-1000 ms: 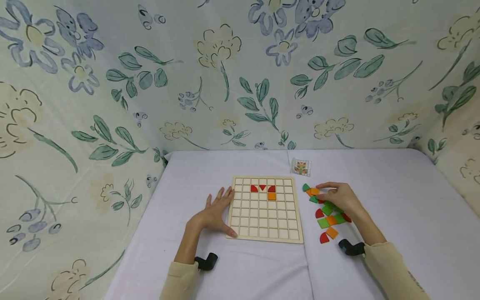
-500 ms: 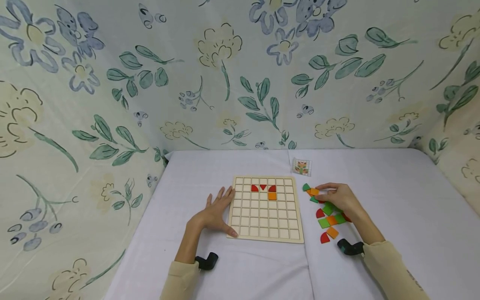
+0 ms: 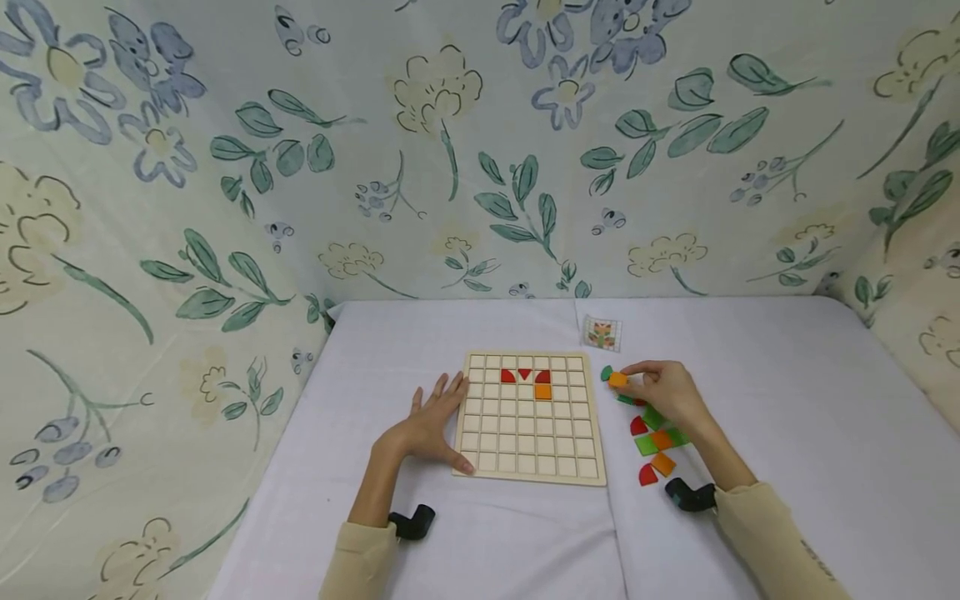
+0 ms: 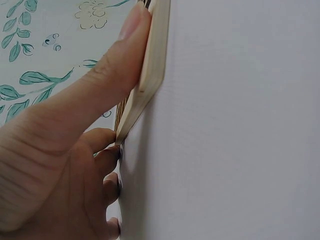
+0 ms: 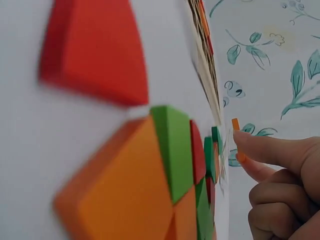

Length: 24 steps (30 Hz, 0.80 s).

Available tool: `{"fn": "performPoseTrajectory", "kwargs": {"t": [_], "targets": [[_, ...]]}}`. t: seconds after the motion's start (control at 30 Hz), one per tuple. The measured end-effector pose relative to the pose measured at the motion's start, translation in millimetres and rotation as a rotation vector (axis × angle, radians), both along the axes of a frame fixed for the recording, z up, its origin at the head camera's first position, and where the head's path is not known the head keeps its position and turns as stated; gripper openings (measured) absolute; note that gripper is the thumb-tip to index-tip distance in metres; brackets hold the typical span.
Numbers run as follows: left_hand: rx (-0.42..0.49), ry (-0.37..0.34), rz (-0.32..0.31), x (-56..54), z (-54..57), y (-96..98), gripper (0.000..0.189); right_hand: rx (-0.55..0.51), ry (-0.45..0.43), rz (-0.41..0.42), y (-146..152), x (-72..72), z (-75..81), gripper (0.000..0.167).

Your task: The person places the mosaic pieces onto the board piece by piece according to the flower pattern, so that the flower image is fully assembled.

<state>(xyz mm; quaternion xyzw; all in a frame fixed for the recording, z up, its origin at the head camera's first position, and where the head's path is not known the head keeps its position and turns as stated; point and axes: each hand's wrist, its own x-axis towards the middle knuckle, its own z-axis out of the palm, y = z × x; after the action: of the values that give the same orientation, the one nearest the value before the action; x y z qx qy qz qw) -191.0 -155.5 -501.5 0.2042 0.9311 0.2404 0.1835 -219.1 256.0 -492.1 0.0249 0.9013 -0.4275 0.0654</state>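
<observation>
Two hands: left [image 3: 427, 429] spread against a board [image 3: 527, 442], right [image 3: 669, 393] pinching an orange tile [image 3: 617, 380], edge-on only in right wrist view

I've got a table [image 3: 795, 392] with a slightly creased white cloth [image 3: 420, 333] on it, and fabric [image 3: 300, 225] hung behind the table and along its left and right, printed with blue flowers [image 3: 568, 92] and green leaves [image 3: 696, 137]. Light's pretty soft.
</observation>
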Motion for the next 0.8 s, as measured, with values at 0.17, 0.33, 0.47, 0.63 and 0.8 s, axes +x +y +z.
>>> {"fn": "performPoseTrajectory", "kwargs": {"t": [0.17, 0.33, 0.47, 0.63, 0.8], "targets": [[0.004, -0.001, 0.0, 0.6, 2.2, 0.1, 0.145, -0.052, 0.041, 0.1, -28.4, -4.0, 3.2, 0.037], [0.007, -0.002, 0.006, 0.5, 2.3, 0.7, 0.145, -0.104, 0.014, 0.188, -63.5, -7.4, 2.1, 0.035], [0.006, -0.001, 0.005, 0.2, 2.8, -0.2, 0.145, -0.106, 0.008, 0.23, -86.9, -9.1, 1.3, 0.032], [-0.003, 0.002, -0.001, -0.8, 0.9, -0.7, 0.146, -0.096, 0.016, 0.266, -104.4, -12.4, -2.9, 0.029], [-0.008, 0.0, -0.002, -1.5, -0.5, -0.6, 0.147, -0.095, 0.016, 0.269, -112.9, -14.9, -5.7, 0.025]]}}
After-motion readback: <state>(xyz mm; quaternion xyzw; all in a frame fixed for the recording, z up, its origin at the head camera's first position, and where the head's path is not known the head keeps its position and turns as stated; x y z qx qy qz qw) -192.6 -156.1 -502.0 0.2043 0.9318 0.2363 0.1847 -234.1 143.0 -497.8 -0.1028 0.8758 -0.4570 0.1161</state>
